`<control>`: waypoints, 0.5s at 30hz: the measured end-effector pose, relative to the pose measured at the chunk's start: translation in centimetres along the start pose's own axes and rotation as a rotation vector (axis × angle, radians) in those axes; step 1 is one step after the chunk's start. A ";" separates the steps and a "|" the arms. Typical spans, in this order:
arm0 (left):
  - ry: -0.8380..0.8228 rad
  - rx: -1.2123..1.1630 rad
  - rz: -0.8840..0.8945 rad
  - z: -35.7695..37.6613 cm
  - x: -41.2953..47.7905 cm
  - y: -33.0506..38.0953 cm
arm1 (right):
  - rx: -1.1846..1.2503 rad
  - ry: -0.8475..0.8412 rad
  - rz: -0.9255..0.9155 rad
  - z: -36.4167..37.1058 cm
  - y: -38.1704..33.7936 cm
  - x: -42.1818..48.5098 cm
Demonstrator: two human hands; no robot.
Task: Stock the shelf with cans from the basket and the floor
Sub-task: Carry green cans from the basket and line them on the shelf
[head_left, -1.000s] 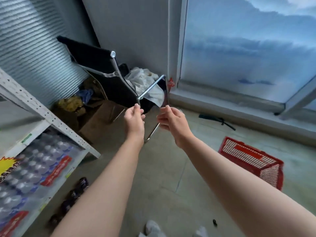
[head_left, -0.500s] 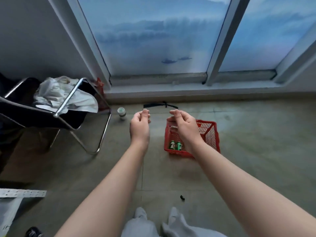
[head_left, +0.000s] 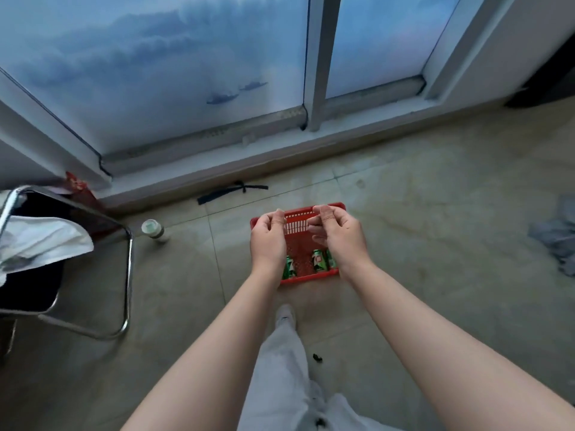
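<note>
Neither hand holds anything: left hand (head_left: 268,241) and right hand (head_left: 337,236) hover, fingers loosely curled, over the red basket (head_left: 311,277) on the floor (head_left: 435,244) below the window (head_left: 155,73). Green cans (head_left: 319,260) stand at its near end. Judged step: reaching in. The next move calls for lowering and gripping a can.

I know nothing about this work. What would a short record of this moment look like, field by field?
Basket: red basket on the floor by the window
Cans: three green cans show, standing at its near end, two partly hidden by the hands
Left hand: over the basket, fingers loosely curled, holding nothing
Right hand: likewise, beside the left
Floor nearby: green-lidded jar left of the basket; black strap beyond it
</note>
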State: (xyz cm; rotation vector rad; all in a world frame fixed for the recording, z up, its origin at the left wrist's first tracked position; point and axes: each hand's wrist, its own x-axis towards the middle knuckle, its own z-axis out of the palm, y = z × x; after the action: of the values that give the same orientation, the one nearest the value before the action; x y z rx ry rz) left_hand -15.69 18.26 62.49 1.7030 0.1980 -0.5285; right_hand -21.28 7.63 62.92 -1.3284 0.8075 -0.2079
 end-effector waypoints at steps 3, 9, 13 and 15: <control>-0.006 0.054 -0.043 1.1 4.2 0.2 | 0.007 0.046 0.035 0.8 -0.1 3.8; -0.013 0.118 -0.127 3.0 12.3 -1.2 | -0.007 0.115 0.111 1.5 1.1 11.4; -0.012 0.168 -0.187 4.7 17.1 -4.0 | -0.030 0.140 0.162 1.4 3.7 16.7; -0.019 0.176 -0.198 5.8 19.3 -5.7 | -0.059 0.139 0.185 1.1 5.6 19.5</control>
State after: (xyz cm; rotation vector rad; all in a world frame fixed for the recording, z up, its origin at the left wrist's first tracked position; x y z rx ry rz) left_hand -2.44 10.80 48.09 1.8596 0.3171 -0.7261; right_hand -8.34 -1.09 49.98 -1.2959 1.0560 -0.1315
